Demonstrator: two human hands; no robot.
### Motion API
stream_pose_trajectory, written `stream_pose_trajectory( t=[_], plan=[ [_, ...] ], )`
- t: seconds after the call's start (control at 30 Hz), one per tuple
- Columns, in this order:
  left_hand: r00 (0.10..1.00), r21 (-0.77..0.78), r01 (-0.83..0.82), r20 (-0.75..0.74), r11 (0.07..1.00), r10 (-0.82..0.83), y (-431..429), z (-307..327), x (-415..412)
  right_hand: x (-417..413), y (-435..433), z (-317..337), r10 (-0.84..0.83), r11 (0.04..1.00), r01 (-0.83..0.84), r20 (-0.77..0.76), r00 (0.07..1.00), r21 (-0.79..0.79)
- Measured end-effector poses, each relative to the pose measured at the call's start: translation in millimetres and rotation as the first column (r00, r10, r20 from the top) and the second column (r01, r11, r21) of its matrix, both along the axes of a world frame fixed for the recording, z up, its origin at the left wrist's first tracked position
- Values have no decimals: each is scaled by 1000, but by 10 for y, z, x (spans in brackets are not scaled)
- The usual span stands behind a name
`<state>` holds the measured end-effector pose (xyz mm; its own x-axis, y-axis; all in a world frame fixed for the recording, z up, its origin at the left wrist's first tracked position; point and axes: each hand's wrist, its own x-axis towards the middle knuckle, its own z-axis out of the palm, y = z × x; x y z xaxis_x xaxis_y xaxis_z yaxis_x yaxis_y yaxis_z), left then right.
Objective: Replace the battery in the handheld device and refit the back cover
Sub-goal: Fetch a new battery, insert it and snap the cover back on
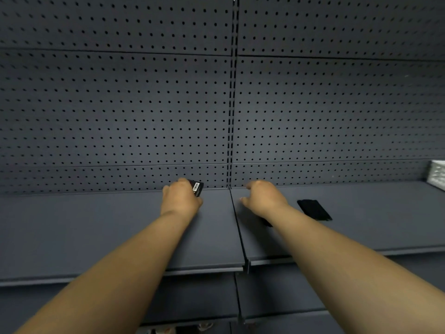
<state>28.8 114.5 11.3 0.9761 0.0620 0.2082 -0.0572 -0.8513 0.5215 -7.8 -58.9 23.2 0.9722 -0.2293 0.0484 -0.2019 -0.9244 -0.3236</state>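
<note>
My left hand (181,197) grips a small black object with a white label, the battery (197,188), near the back of the dark shelf (96,232). My right hand (263,196) hovers just right of the shelf seam, fingers spread and holding nothing. A flat black rectangle, likely the back cover (314,209), lies on the shelf to the right of my right wrist. Another dark item (266,222) peeks out from under my right forearm, mostly hidden; I cannot tell what it is.
A dark pegboard wall (144,104) rises directly behind the shelf. A white ribbed box (437,174) stands at the far right edge. A lower shelf (192,300) sits below, with small items at the bottom edge.
</note>
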Motion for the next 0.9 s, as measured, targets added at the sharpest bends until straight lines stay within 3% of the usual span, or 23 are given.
stream_pose_trajectory(
  t=[0.27, 0.6, 0.9],
  plan=[
    [1000, 3, 29, 9, 1000, -29, -331, 5, 49, 8, -386, 17, -45, 999, 45, -1, 999, -5],
    [1000, -27, -11, 14, 1000, 11, -1213, 18, -62, -27, -1224, 128, 15, 1000, -15, -5, 1000, -22],
    [997, -82, -71, 23, 994, 73, -1889, -55, -310, -11, -1720, 66, 128, 981, -127, 3, 992, 148]
  ],
)
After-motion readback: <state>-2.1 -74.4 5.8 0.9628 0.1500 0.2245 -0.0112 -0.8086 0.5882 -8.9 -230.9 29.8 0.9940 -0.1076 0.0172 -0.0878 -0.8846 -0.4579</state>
